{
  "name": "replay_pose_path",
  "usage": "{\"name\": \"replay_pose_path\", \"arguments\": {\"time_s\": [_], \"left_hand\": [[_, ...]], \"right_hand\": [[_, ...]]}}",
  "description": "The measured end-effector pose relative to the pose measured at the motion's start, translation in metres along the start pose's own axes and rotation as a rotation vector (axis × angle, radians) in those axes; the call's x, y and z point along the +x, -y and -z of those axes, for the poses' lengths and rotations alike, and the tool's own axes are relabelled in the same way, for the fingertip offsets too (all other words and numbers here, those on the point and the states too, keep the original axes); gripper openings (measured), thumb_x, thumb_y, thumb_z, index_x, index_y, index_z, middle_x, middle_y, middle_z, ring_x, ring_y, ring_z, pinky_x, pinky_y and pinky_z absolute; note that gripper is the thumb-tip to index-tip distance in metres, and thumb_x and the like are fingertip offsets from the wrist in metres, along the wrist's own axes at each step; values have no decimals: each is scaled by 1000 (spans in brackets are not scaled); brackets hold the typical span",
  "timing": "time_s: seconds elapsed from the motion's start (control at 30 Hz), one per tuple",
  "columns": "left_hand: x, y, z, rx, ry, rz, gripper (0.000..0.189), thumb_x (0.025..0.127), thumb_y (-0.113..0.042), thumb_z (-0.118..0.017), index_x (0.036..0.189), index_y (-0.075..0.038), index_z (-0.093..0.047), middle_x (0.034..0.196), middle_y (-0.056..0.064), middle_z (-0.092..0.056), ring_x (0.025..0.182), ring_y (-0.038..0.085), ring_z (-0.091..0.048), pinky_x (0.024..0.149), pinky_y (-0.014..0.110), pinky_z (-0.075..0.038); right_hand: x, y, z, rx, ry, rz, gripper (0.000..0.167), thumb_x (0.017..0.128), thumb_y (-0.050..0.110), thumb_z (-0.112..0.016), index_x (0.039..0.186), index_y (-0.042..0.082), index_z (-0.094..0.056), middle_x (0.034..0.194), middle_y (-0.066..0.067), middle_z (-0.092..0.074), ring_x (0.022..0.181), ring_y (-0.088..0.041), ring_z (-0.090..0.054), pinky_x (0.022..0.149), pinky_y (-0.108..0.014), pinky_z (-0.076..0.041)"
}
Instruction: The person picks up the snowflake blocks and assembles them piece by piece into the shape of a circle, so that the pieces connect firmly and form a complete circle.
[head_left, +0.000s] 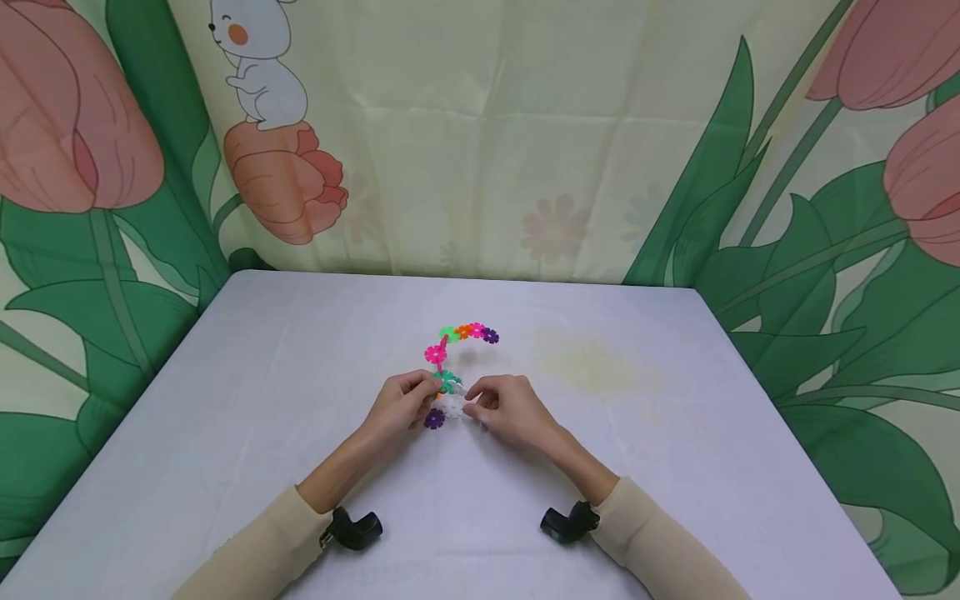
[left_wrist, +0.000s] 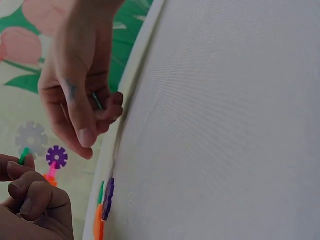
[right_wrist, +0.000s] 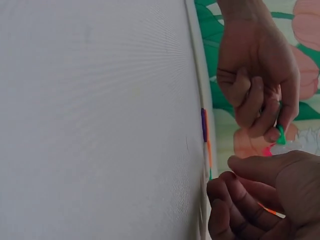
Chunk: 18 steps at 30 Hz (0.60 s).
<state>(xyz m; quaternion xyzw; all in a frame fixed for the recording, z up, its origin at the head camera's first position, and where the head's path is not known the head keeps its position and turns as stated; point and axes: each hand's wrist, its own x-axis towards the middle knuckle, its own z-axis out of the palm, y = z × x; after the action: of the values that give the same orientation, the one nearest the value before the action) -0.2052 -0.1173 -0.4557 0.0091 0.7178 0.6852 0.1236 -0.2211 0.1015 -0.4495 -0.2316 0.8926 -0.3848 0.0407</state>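
Observation:
A curved chain of joined notched snowflake discs stands in the middle of the table. My left hand (head_left: 401, 404) pinches a green disc (head_left: 448, 382) of this chain between thumb and fingertips. A translucent white disc (left_wrist: 31, 138) is next to the green one. My right hand (head_left: 513, 408) is just right of the white discs (head_left: 452, 406), its fingers loosely bent; in the right wrist view nothing shows between its thumb and fingers. Lowest in the chain is a purple disc (head_left: 434, 419), by the left fingertips. A pink disc (head_left: 435, 354) sits above the green one.
The chain's far end arcs right through a light green disc (head_left: 448, 334), orange and pink discs to a dark purple disc (head_left: 491, 336). A white cloth (head_left: 675, 467) covers the table. Behind it hangs a printed curtain (head_left: 465, 167). Black cameras (head_left: 356, 531) sit at both wrists.

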Motion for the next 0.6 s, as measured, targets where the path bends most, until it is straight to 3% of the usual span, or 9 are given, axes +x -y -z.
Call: {"name": "replay_pose_path", "arguments": {"time_s": [0.37, 0.6], "left_hand": [[1, -1, 0, -20, 4, 10, 23, 109, -20, -55, 98, -1, -61, 73, -4, -46, 59, 10, -33, 55, 23, -29], [1, 0, 2, -2, 6, 16, 21, 109, -21, -56, 101, -3, -62, 73, -4, -47, 60, 10, -34, 55, 25, -30]], "right_hand": [[12, 3, -10, -83, 61, -26, 16, 89, 19, -86, 101, 11, -79, 71, 3, -68, 64, -8, -53, 60, -20, -39], [14, 3, -14, -94, 72, -21, 20, 87, 22, -88, 84, 14, -70, 62, 6, -58, 59, -7, -46, 57, -20, -32]]}}
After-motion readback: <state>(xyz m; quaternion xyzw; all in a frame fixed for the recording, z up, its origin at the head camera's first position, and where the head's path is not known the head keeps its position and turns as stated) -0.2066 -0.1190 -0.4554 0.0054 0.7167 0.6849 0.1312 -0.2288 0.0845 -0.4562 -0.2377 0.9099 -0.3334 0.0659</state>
